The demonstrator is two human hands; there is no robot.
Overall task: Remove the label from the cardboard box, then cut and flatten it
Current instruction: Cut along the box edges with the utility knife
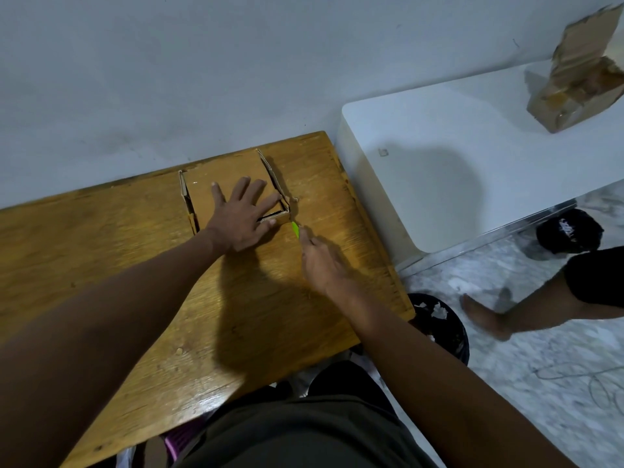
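The right hand (322,261) grips a green cutter (295,229), its tip apparently at the cardboard box's (229,179) near right corner. The left hand (239,217) lies spread, flat on the box, at the wooden table's (101,238) far edge.

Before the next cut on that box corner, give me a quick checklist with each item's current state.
1. Box held down: ok. The left hand presses flat on the cardboard box, fingers spread.
2. Cutter gripped: ok. The right hand holds the green cutter.
3. Cutter at the cut point: ok. Its tip meets the box's near right corner.
4. Left fingers away from the blade: not ok. The fingertips lie close to that corner.
5. Blade out: cannot tell, too small to see.
6. Box fully on the wooden table: ok.
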